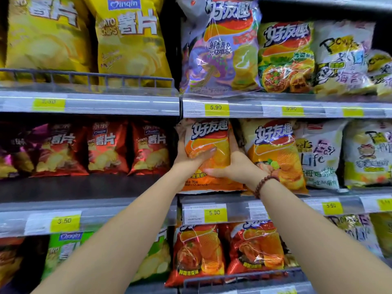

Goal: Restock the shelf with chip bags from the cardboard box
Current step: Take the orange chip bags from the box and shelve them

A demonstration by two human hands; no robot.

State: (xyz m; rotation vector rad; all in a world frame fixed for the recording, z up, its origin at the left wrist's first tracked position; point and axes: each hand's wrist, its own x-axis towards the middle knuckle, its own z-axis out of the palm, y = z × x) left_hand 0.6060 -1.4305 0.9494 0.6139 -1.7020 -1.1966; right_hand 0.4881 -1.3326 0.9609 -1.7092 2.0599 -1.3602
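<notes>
My left hand (192, 154) and right hand (233, 164) clasp one bag (209, 145) from either side, upright on the middle shelf (275, 203), at its left end. Just right of it stands a second bag (275, 153), touching my right wrist, and further bags stand right of that. A price tag (204, 213) sits on the shelf edge directly below my bag. Above, on the top shelf (244, 107), a row of bags stands; below, two bags (229, 251) lean behind a wire rail (244, 277). Left of the divider, another bay holds its own rows
</notes>
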